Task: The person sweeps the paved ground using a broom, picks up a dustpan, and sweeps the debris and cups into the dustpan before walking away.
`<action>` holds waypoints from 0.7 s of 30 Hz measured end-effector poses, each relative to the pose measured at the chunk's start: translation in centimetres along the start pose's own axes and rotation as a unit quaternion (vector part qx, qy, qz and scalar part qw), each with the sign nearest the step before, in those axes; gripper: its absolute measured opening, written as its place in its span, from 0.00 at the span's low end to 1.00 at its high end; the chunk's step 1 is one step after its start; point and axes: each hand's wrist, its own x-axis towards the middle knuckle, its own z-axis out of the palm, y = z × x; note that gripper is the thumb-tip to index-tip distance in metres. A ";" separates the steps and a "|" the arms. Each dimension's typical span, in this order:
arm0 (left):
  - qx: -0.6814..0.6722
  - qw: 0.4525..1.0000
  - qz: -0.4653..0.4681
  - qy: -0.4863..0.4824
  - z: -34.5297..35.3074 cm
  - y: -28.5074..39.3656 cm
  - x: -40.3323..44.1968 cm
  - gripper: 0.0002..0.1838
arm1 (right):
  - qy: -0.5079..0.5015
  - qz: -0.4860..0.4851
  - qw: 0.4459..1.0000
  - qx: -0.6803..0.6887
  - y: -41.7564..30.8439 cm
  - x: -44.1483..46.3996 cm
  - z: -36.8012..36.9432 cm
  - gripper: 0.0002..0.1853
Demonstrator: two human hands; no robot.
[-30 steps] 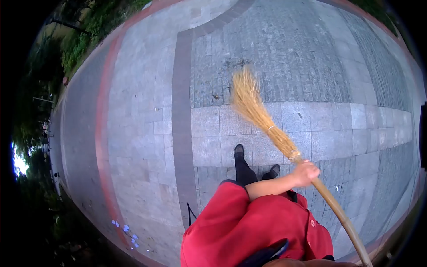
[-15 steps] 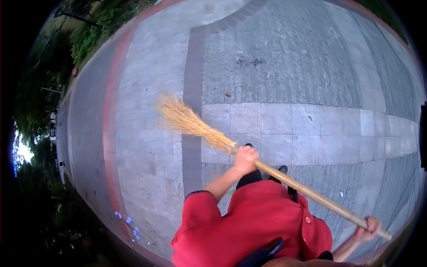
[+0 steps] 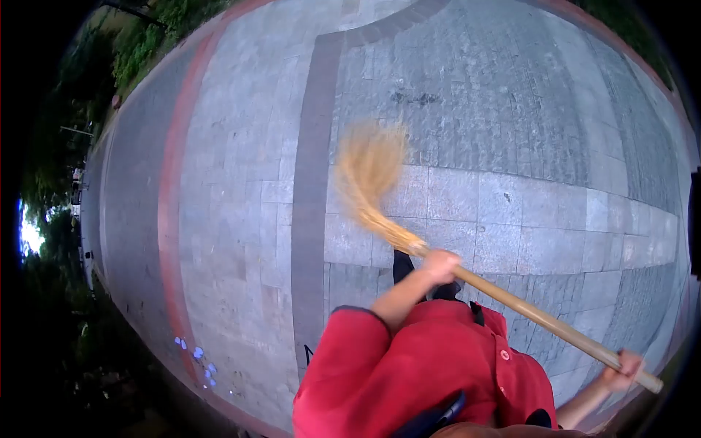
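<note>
A straw broom [image 3: 537, 314] with a long wooden handle slants across the front of my body. My left hand [image 3: 439, 267] is wrapped round the handle just below the binding of the straw. Lower right, my right hand [image 3: 623, 371] grips it near the butt end, which sticks out past the fingers. The broom's straw head [image 3: 371, 171] is smeared by motion and bent upward over the pale paving; whether its tips touch the ground I cannot tell.
Stone paving [image 3: 241, 182] spreads all round, crossed by a dark band [image 3: 310, 168]. To the left a red strip [image 3: 170, 190] borders a grey road [image 3: 131, 197], with trees beyond. My dark shoe [image 3: 447, 290] stands close below the broom. Small bluish-white spots [image 3: 198, 352] lie at lower left.
The broom head has swept to the right, from left of the dark band to right of it, its straw now bending upward. Both hands have shifted right with the handle.
</note>
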 end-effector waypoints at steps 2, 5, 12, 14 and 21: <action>0.068 0.996 -0.032 -0.039 -3.1 -4.9 -2.9 0.09 | -0.096 0.100 0.978 0.154 5.1 -2.6 1.6 0.16; 0.121 0.989 -0.081 0.022 -7.4 -7.0 -7.7 0.10 | -0.003 0.176 0.966 0.187 8.4 -4.3 6.0 0.14; 0.103 0.945 -0.276 0.140 -6.9 -6.3 -17.9 0.08 | -0.206 0.238 0.916 0.250 12.2 -4.3 15.0 0.10; 0.081 0.920 -0.339 0.178 -4.7 -7.6 -19.4 0.07 | -0.256 0.245 0.908 0.223 12.8 -4.7 20.5 0.10; 0.011 0.898 -0.383 0.218 -6.4 -13.3 -20.2 0.05 | -0.440 0.237 0.820 0.277 15.9 -5.9 39.4 0.12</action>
